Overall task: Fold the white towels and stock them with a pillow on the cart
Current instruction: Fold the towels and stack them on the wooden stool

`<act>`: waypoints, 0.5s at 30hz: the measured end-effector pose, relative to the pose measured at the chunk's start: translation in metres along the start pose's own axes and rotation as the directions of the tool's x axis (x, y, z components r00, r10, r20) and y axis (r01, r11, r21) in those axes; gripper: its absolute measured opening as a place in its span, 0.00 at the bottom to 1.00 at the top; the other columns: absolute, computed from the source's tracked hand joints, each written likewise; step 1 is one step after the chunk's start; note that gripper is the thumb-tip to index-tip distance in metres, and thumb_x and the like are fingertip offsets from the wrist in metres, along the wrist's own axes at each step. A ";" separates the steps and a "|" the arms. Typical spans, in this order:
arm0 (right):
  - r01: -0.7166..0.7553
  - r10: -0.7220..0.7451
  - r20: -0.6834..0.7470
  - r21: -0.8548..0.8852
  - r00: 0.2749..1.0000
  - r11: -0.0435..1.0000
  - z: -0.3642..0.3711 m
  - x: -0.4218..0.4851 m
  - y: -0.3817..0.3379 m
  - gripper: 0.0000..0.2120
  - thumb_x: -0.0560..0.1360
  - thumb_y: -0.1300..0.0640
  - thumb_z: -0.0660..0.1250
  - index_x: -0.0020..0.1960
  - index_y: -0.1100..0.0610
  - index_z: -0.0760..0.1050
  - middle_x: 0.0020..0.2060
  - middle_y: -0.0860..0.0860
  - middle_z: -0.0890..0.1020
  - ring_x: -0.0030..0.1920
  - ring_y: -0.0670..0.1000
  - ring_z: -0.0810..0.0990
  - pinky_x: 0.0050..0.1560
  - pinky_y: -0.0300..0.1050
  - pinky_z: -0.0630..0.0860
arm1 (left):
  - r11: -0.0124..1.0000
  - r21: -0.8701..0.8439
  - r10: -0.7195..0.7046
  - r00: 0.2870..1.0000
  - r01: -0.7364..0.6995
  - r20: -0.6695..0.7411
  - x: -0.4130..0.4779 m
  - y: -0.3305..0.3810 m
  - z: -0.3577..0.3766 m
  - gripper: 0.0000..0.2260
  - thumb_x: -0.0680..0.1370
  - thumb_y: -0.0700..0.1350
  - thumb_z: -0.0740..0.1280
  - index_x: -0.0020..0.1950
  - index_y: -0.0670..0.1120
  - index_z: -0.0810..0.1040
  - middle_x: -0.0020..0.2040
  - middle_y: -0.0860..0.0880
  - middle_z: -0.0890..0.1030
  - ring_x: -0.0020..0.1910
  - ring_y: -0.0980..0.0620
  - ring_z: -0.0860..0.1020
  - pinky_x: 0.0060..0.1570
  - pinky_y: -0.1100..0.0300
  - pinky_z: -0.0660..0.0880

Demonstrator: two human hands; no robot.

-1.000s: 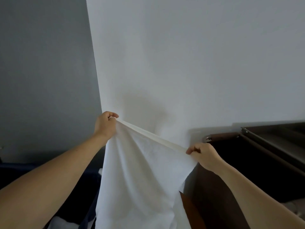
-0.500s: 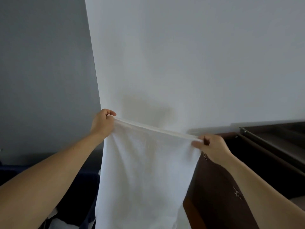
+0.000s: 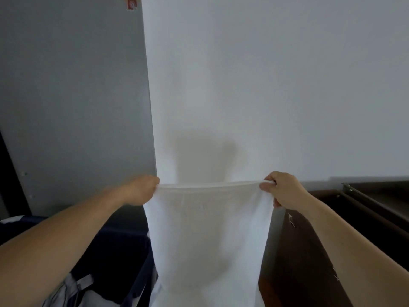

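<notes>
Up front, I have the left hand and the right hand each pinching a top corner of the white towel, fingers curled tight on the hem. It hangs flat between them, its bottom cut off below. Lower left, a dark bin holds pale cloth, hard to make out. Right stands a brown cabinet; behind, the wall.

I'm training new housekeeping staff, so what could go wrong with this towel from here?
Both hands, left and right, only pinch the top corners of the towel, so a corner could slip out. Its hanging lower end could snag on the dark bin or the brown cabinet on either side.
</notes>
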State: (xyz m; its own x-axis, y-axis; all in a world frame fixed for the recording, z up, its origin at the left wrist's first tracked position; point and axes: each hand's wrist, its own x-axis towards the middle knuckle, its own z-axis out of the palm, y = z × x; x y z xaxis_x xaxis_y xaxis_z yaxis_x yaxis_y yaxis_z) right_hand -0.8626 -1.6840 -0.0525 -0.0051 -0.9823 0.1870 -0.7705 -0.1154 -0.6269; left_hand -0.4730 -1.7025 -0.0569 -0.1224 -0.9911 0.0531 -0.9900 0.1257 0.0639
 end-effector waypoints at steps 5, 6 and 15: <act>-0.078 0.130 -0.109 0.386 0.985 0.919 0.011 0.008 0.002 0.03 0.81 0.58 0.64 0.51 0.58 0.72 0.31 0.58 0.84 0.34 0.61 0.85 0.44 0.59 0.83 | 0.989 -0.137 -0.087 0.955 0.050 -0.282 -0.001 0.009 -0.001 0.13 0.78 0.38 0.55 0.35 0.49 0.68 0.35 0.49 0.74 0.37 0.47 0.74 0.38 0.55 0.69; -0.070 0.141 -0.139 0.427 0.980 0.902 0.011 0.010 0.003 0.03 0.81 0.59 0.64 0.51 0.58 0.72 0.32 0.58 0.84 0.34 0.61 0.85 0.46 0.61 0.83 | 0.986 -0.161 -0.084 0.951 0.037 -0.299 -0.001 0.010 -0.002 0.12 0.78 0.38 0.55 0.35 0.48 0.68 0.36 0.48 0.75 0.38 0.45 0.75 0.39 0.53 0.71; -0.027 0.189 -0.265 0.515 0.946 0.857 0.000 0.010 0.013 0.02 0.80 0.62 0.64 0.49 0.58 0.72 0.38 0.60 0.83 0.35 0.59 0.86 0.47 0.58 0.83 | 0.947 -0.294 0.144 0.989 -0.129 0.030 -0.014 0.029 0.002 0.11 0.80 0.55 0.58 0.44 0.49 0.65 0.41 0.49 0.70 0.38 0.51 0.68 0.40 0.55 0.67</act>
State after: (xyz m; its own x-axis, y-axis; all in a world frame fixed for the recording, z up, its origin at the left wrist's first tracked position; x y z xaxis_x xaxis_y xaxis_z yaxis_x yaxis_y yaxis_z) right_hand -0.8722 -1.6955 -0.0590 -0.3189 -0.9118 0.2587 -0.3316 -0.1484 -0.9317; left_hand -0.5004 -1.6849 -0.0576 -0.2654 -0.9636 0.0316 -0.9013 0.2597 0.3467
